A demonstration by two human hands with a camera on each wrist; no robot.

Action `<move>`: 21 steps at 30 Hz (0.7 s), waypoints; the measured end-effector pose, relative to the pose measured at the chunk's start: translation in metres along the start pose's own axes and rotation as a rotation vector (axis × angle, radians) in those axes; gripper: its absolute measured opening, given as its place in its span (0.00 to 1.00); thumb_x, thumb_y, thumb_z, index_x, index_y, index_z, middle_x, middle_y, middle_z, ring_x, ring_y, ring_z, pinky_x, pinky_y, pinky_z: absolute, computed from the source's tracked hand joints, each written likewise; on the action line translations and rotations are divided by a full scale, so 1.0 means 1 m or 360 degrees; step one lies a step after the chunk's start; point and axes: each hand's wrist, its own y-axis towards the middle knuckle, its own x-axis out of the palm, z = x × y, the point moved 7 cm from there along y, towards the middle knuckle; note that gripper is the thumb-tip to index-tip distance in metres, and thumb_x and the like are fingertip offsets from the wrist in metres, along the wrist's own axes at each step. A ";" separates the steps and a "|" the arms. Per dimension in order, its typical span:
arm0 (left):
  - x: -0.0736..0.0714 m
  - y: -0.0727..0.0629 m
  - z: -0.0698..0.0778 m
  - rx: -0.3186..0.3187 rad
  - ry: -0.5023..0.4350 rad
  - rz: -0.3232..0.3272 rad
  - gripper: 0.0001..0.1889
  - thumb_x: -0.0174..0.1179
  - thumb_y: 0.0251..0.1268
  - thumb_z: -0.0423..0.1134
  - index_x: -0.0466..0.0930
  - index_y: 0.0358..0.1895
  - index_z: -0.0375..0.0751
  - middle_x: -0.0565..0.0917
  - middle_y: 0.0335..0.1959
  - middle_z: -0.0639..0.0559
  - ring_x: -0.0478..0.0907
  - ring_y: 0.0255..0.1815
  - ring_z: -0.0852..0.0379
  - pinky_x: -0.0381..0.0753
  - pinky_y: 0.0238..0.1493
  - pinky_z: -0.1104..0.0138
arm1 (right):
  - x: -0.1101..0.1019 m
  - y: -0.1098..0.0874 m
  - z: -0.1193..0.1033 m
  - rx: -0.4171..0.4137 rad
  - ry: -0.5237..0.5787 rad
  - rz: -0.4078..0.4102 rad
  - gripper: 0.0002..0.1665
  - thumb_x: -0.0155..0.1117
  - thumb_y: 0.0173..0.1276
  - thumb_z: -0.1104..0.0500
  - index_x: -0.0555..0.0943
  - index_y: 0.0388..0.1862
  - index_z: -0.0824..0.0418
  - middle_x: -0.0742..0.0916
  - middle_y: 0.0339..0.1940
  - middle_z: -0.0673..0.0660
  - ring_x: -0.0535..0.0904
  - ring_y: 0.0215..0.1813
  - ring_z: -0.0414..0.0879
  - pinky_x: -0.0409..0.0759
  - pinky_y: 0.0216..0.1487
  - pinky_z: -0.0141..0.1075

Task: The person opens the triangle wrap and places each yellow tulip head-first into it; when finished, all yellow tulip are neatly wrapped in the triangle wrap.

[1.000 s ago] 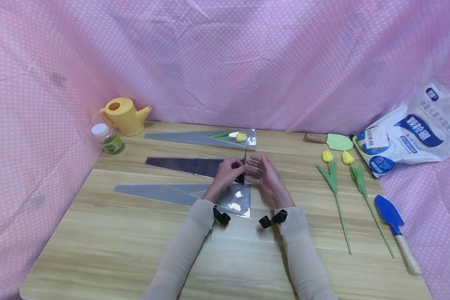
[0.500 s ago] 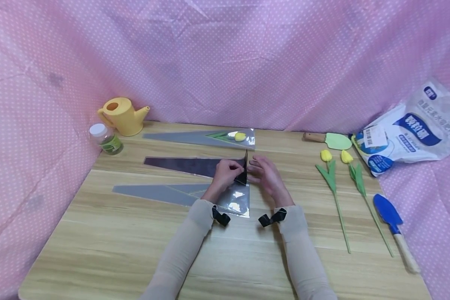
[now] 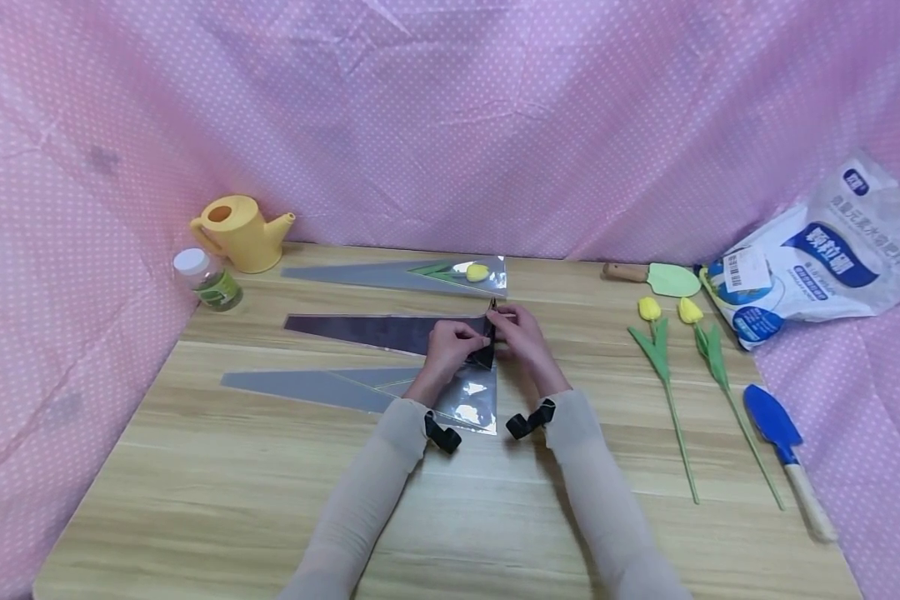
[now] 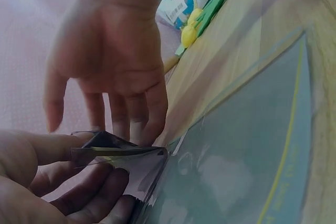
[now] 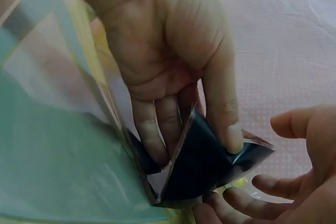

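My left hand (image 3: 448, 354) pinches the mouth of a black tapered flower sleeve (image 3: 360, 331) lying on the table in the head view. The thumb presses on the folded black film (image 5: 191, 163) in the right wrist view, and the mouth stands up and gapes. My right hand (image 3: 527, 343) is at the mouth's right side, its fingers reaching to the film. Its thumb and fingers are spread apart in the right wrist view; whether its fingertips touch the film, I cannot tell. Closer to me lies a grey sleeve (image 3: 307, 389); farther back, another grey sleeve (image 3: 345, 275) holds a yellow tulip (image 3: 476, 272).
Two yellow tulips (image 3: 667, 392) (image 3: 727, 383) lie at the right, beside a blue trowel (image 3: 774, 417). A green trowel (image 3: 671, 280) and a white bag (image 3: 817, 258) are at the back right. A yellow watering can (image 3: 242, 233) and a lidded jar (image 3: 213, 285) stand back left.
My right hand has moved left to the sleeve's mouth. The left hand keeps its pinch, and the mouth's black film stands more upright than before.
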 end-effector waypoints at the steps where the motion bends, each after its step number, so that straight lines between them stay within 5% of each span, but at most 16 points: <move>1: 0.000 0.000 0.000 -0.0001 -0.0002 0.0000 0.06 0.72 0.54 0.35 0.89 0.29 0.33 0.89 0.29 0.44 0.77 0.29 0.61 0.73 0.32 0.73 | 0.000 0.001 -0.001 0.0000 -0.0024 0.0014 0.32 0.57 0.74 0.46 0.68 0.69 0.63 0.77 0.67 0.65 0.80 0.57 0.54 0.86 0.45 0.39; 12: -0.001 0.000 -0.003 -0.0031 -0.0091 0.0018 0.08 0.74 0.53 0.37 0.89 0.26 0.34 0.87 0.22 0.53 0.76 0.26 0.62 0.74 0.28 0.73 | -0.005 0.007 -0.004 0.0025 -0.0052 0.0102 0.28 0.56 0.75 0.50 0.70 0.68 0.63 0.80 0.55 0.62 0.82 0.40 0.44 0.87 0.40 0.37; 21: -0.003 0.004 -0.010 -0.0108 -0.0342 0.0060 0.09 0.73 0.56 0.35 0.88 0.28 0.29 0.81 0.18 0.61 0.76 0.25 0.63 0.75 0.30 0.73 | -0.011 0.005 -0.001 -0.0032 -0.0032 0.0045 0.27 0.55 0.76 0.52 0.70 0.68 0.63 0.81 0.61 0.66 0.84 0.41 0.42 0.87 0.40 0.37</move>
